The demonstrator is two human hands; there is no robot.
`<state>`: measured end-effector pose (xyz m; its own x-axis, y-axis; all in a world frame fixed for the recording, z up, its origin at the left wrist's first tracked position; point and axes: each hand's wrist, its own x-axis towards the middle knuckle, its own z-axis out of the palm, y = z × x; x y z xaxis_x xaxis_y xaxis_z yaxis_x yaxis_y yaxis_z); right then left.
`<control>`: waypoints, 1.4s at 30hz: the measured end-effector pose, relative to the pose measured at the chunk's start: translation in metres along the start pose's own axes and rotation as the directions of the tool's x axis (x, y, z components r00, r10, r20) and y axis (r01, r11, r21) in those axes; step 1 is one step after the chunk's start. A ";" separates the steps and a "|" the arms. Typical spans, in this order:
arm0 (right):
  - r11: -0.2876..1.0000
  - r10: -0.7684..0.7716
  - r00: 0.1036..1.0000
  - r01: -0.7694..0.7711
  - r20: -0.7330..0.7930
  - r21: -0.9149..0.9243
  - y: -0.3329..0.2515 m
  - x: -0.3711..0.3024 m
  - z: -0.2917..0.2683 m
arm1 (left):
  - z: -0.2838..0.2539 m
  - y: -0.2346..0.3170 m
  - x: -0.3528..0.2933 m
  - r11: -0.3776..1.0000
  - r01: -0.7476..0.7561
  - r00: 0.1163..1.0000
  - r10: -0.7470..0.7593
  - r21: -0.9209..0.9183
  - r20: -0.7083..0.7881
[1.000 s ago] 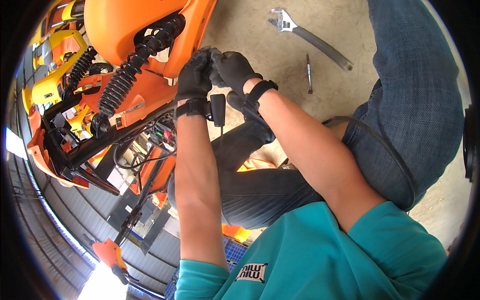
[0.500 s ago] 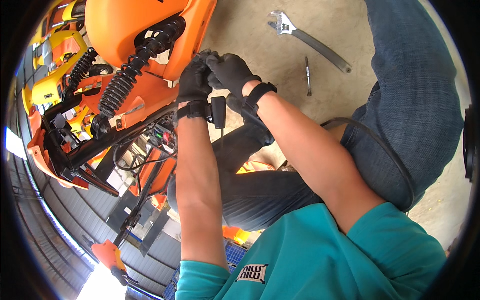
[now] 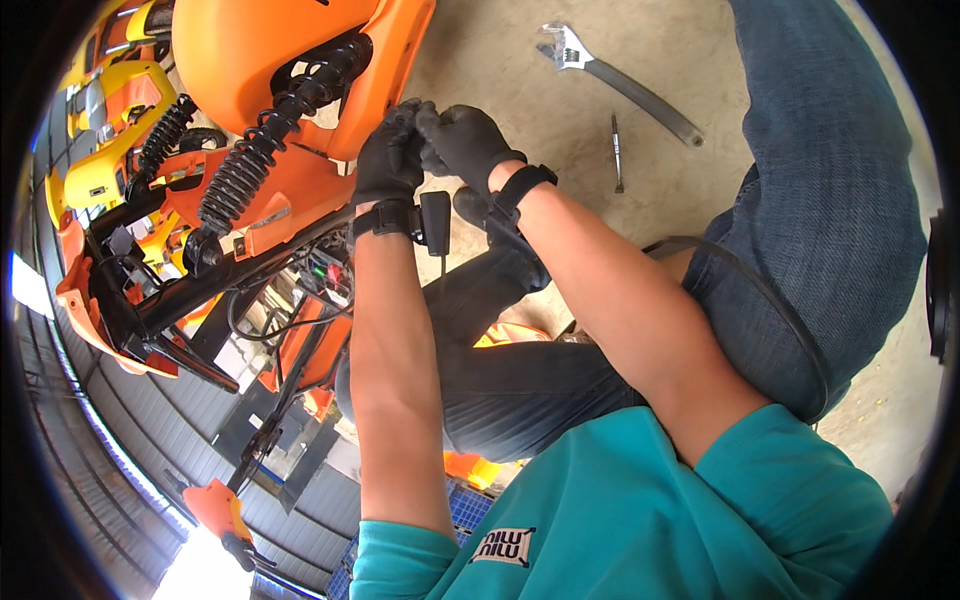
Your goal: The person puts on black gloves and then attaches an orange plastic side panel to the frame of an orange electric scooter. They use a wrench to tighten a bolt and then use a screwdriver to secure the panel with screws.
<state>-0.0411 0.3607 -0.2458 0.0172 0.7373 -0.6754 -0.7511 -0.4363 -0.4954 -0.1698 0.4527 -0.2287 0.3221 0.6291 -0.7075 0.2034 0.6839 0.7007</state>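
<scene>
Evidently, much of what matters sits out of sight behind the fingers. Just right of the spring (image 3: 248,165), the gloved left hand (image 3: 388,158) and right hand (image 3: 462,142) meet, fingers curled inward and knuckles close together. Both grips look narrow, but whether anything is pinched between them cannot be told: black gloves merge, and the fingertips are lost against each other. Nearest to them is the orange body (image 3: 240,75), which surrounds the spring's upper end and is cut off by the top edge; whether the left fingers touch its rim is unclear.

Below the spring runs a black frame (image 3: 190,300), and to its lower right lies a tangle of wires (image 3: 322,270), partly covered by the left forearm, so their ends cannot be followed. Right of the spring, past the gloves, a dark shape (image 3: 469,204) is mostly masked by the right wrist, too covered to name. Farther right of the spring, a wrench (image 3: 640,98) and a thin tool (image 3: 617,155) lie on the floor (image 3: 690,40); the tool's tip is too small to read. Left of the spring, yellow bodywork (image 3: 120,130) bends into the dark rim, its outline cropped and jumbled.
</scene>
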 end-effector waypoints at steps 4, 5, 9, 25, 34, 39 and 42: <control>0.919 -0.356 0.916 0.307 -0.185 -0.245 0.021 0.006 0.007 | -0.002 -0.002 0.006 0.998 0.051 0.999 -0.050 0.045 -0.015; 0.949 -0.267 0.956 0.238 -0.123 -0.208 0.012 -0.004 0.005 | -0.006 -0.003 0.007 0.996 0.067 0.998 -0.067 0.062 -0.011; 0.981 -0.089 0.996 0.089 0.007 -0.174 -0.001 -0.012 0.003 | 0.021 0.011 -0.013 0.993 0.061 0.997 -0.056 -0.102 0.054; 0.968 0.195 0.966 -0.217 0.167 0.125 -0.014 -0.009 -0.005 | 0.007 0.010 -0.007 0.992 0.082 0.996 -0.080 0.094 -0.025; 0.925 -0.217 0.970 0.168 -0.112 -0.341 0.018 0.007 0.012 | -0.017 0.004 0.002 0.951 0.008 0.998 -0.029 0.308 0.063; 0.998 0.045 0.999 -0.045 0.008 0.047 -0.007 -0.011 0.007 | -0.010 0.008 -0.005 0.985 0.138 0.984 -0.125 -0.100 0.129; 0.936 0.190 0.971 -0.223 0.142 0.273 -0.012 -0.014 0.000 | 0.017 0.013 -0.015 0.991 0.078 0.994 -0.069 -0.109 0.083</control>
<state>-0.0323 0.3558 -0.2309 -0.2198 0.7068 -0.6724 -0.8870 -0.4318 -0.1639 -0.1559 0.4457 -0.2070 0.3828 0.5476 -0.7440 0.1257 0.7670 0.6292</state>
